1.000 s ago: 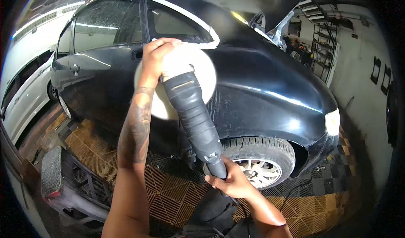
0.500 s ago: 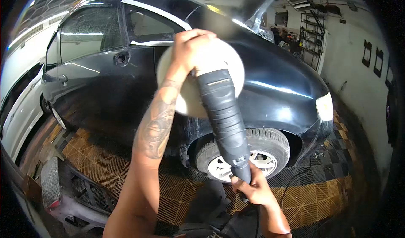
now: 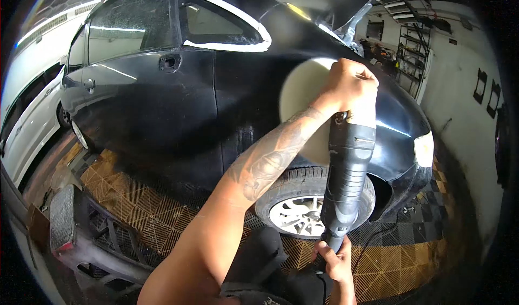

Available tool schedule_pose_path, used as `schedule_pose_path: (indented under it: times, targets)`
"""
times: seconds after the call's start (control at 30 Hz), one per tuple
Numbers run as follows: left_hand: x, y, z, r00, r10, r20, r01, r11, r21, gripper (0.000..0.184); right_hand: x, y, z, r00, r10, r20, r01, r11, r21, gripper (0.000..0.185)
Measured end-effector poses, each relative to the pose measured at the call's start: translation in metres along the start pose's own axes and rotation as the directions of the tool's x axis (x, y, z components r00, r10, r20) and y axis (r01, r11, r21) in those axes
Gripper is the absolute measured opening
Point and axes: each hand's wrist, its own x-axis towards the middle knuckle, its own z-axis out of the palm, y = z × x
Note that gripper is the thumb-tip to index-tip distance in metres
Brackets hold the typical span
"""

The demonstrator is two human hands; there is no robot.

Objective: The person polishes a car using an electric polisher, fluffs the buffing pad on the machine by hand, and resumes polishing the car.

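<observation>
A black polisher (image 3: 350, 170) stands nearly upright in front of me, its large pale round pad (image 3: 297, 91) facing the black car's panel (image 3: 251, 94) above the wheel. My left hand (image 3: 354, 86) is closed over the polisher's head at the top. Lower down, my right hand (image 3: 334, 259) wraps round the narrow rear handle, where a cord hangs. Part of the pad is hidden behind my left forearm and the tool. Whether the pad touches the paint I cannot tell.
The car's wheel (image 3: 300, 216) sits below the polisher. Pale masking tape (image 3: 227, 47) borders the rear side window. At lower left lies a detached bumper (image 3: 97, 245) on the tiled floor (image 3: 127, 197). A white car (image 3: 40, 113) stands at left, a shelf rack (image 3: 413, 51) at back right.
Both hands have carried the polisher to the right across the panel. The pad now shows more edge-on, left of the tool. Both grips remain.
</observation>
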Motion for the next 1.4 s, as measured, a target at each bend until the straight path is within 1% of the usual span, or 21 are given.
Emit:
schedule_pose_path:
  times: [0.07, 0.13, 0.17, 0.27, 0.3, 0.33, 0.37, 0.47, 0.53, 0.57, 0.6, 0.67, 0.73, 0.8, 0.87, 0.9, 0.97, 1.03, 1.1, 1.23, 1.4]
  targets:
    - [-0.006, 0.0, -0.024, 1.0, 0.024, -0.017, -0.024, 1.0, -0.007, 0.017, 0.007, 0.002, 0.012, 1.0, 0.007, 0.004, -0.007, 1.0, -0.01, 0.019]
    - [-0.011, 0.0, -0.05, 0.997, 0.029, -0.074, -0.036, 0.994, -0.098, 0.019, 0.014, 0.003, 0.023, 0.997, 0.017, 0.076, -0.012, 0.998, -0.063, 0.021]
    - [-0.015, 0.002, -0.066, 0.995, 0.069, -0.073, -0.073, 0.996, -0.055, 0.02, 0.018, 0.002, 0.031, 0.996, 0.01, 0.091, -0.001, 0.995, -0.097, 0.021]
    - [-0.032, 0.016, -0.108, 0.994, 0.054, -0.096, -0.056, 0.998, -0.016, 0.019, 0.032, 0.01, 0.05, 0.986, 0.008, 0.166, 0.011, 0.994, -0.111, 0.024]
    - [-0.036, 0.019, -0.12, 0.994, 0.04, -0.099, -0.042, 0.999, -0.02, 0.019, 0.037, 0.013, 0.055, 0.983, -0.011, 0.181, 0.041, 0.986, -0.161, 0.027]
    - [-0.04, 0.023, -0.132, 0.995, 0.025, -0.101, -0.028, 0.999, -0.025, 0.018, 0.039, 0.005, 0.064, 0.981, 0.036, 0.191, -0.004, 0.987, -0.162, 0.031]
    - [-0.044, 0.027, -0.144, 0.994, -0.009, -0.106, 0.001, 0.997, -0.073, 0.018, 0.044, 0.006, 0.07, 0.977, 0.021, 0.21, 0.016, 0.985, -0.173, 0.033]
    - [-0.051, 0.027, -0.183, 0.998, 0.006, -0.064, 0.002, 0.992, 0.126, 0.028, 0.057, 0.007, 0.09, 0.96, 0.001, 0.28, 0.051, 0.983, -0.177, 0.039]
    - [-0.056, 0.034, -0.2, 0.989, -0.058, -0.135, 0.066, 0.996, 0.059, 0.025, 0.065, 0.002, 0.102, 0.948, -0.022, 0.317, 0.09, 0.975, -0.202, 0.04]
    - [-0.059, 0.037, -0.211, 0.988, -0.056, -0.146, 0.07, 0.993, 0.095, 0.026, 0.07, 0.002, 0.107, 0.94, -0.069, 0.333, 0.167, 0.947, -0.274, 0.04]
    - [-0.062, 0.039, -0.223, 0.986, -0.056, -0.156, 0.076, 0.989, 0.129, 0.026, 0.074, 0.006, 0.113, 0.933, -0.099, 0.345, 0.196, 0.946, -0.257, 0.04]
    - [-0.068, 0.035, -0.25, 0.98, -0.112, -0.164, 0.118, 0.993, 0.028, 0.029, 0.084, 0.007, 0.125, 0.909, -0.14, 0.392, 0.259, 0.927, -0.271, 0.042]
    - [-0.08, 0.045, -0.263, 0.947, -0.172, -0.272, 0.187, 0.982, 0.033, 0.032, 0.094, 0.01, 0.137, 0.888, -0.206, 0.412, 0.339, 0.898, -0.281, 0.048]
    - [-0.086, 0.051, -0.277, 0.91, -0.218, -0.353, 0.261, 0.962, 0.079, 0.034, 0.099, 0.002, 0.142, 0.887, -0.097, 0.451, 0.256, 0.917, -0.305, 0.039]
    - [-0.092, 0.047, -0.29, 0.89, -0.226, -0.395, 0.262, 0.964, 0.038, 0.033, 0.1, -0.002, 0.143, 0.89, -0.077, 0.45, 0.241, 0.916, -0.321, 0.039]
    - [-0.092, 0.049, -0.287, 0.896, -0.231, -0.379, 0.265, 0.964, 0.038, 0.033, 0.099, -0.003, 0.143, 0.888, -0.06, 0.456, 0.234, 0.912, -0.336, 0.039]
    - [-0.095, 0.051, -0.279, 0.869, -0.261, -0.42, 0.261, 0.964, -0.058, 0.031, 0.093, -0.002, 0.14, 0.897, -0.073, 0.435, 0.233, 0.916, -0.327, 0.04]
    - [-0.093, 0.052, -0.264, 0.897, -0.255, -0.361, 0.251, 0.966, -0.059, 0.03, 0.086, -0.001, 0.132, 0.908, -0.077, 0.412, 0.227, 0.916, -0.33, 0.041]
    - [-0.092, 0.046, -0.249, 0.918, -0.243, -0.313, 0.23, 0.97, -0.078, 0.028, 0.076, 0.001, 0.121, 0.916, -0.067, 0.396, 0.22, 0.909, -0.354, 0.053]
    - [-0.085, 0.034, -0.215, 0.948, -0.198, -0.249, 0.188, 0.98, -0.064, 0.027, 0.062, 0.008, 0.096, 0.943, -0.103, 0.317, 0.213, 0.918, -0.334, 0.047]
    - [-0.071, 0.025, -0.175, 0.984, -0.163, -0.074, 0.16, 0.986, -0.048, 0.028, 0.047, 0.015, 0.071, 0.958, -0.158, 0.24, 0.232, 0.919, -0.319, 0.043]
